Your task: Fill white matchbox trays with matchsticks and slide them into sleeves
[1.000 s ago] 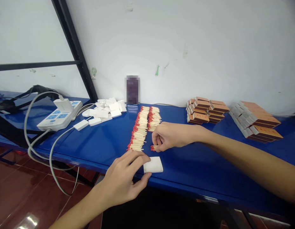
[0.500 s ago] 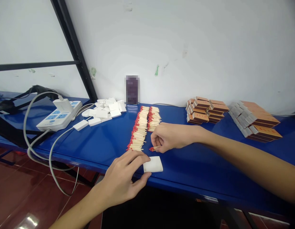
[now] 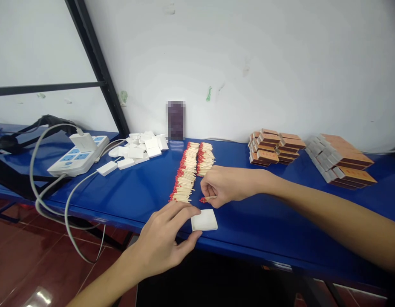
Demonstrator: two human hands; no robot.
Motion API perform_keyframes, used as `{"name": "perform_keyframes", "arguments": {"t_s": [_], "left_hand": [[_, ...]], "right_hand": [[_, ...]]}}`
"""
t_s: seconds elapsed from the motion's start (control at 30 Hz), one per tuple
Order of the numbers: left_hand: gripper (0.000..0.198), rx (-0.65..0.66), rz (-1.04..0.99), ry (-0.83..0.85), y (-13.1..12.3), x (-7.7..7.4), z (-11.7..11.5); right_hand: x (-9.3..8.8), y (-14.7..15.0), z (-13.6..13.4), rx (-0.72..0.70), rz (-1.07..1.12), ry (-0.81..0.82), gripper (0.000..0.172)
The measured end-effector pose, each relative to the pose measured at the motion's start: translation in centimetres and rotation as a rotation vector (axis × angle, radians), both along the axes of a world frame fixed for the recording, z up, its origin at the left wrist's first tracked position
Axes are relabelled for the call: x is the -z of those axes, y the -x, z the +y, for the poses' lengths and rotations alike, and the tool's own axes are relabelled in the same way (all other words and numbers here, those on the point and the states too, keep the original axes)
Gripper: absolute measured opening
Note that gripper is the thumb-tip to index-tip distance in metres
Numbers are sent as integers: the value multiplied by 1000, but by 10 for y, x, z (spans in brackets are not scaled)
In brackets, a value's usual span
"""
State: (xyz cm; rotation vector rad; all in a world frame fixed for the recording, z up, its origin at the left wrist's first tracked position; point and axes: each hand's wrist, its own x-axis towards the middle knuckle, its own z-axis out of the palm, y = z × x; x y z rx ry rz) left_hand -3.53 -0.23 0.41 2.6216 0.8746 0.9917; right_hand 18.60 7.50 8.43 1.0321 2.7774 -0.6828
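Near the front edge of the blue table, my left hand (image 3: 168,234) grips a white matchbox tray (image 3: 204,220) between thumb and fingers. Just behind the tray, my right hand (image 3: 218,186) pinches a few red-headed matches (image 3: 207,199); how many is hidden by the fingers. To the left of that hand runs a long row of matches (image 3: 186,172), their red heads pointing left. A shorter row of matches (image 3: 206,158) lies beside it, partly behind my right hand.
White trays (image 3: 142,147) are heaped at the back left, close to a power strip (image 3: 80,155) with looping white cables. Printed matchboxes (image 3: 275,147) are stacked at the back right, and more matchboxes (image 3: 341,160) farther right. A blurred dark rectangle (image 3: 176,120) leans on the wall.
Almost nothing differs. The whole view has shifted very slightly; both hands keep their hold and their places by the tray and the match rows.
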Motion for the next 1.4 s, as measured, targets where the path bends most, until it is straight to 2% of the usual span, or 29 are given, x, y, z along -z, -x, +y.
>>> {"name": "perform_keyframes", "arguments": {"t_s": [0.13, 0.37, 0.6, 0.73, 1.03, 1.4], "left_hand": [[30, -16, -7, 17, 0, -1, -1], [32, -16, -15, 10, 0, 0, -1], [34, -27, -4, 45, 0, -1, -2], [34, -78, -22, 90, 1, 0, -3], [31, -96, -74, 131, 1, 3, -1], [29, -66, -69, 105, -1, -1, 0]], "right_hand": [[-1, -3, 2, 10, 24, -54, 4], [-7, -6, 2, 17, 4, -18, 7], [-10, -6, 2, 10, 60, -97, 11], [-12, -5, -1, -19, 153, -64, 12], [-8, 4, -16, -114, 270, 57, 14], [-3, 13, -33, -106, 154, 54, 14]]}}
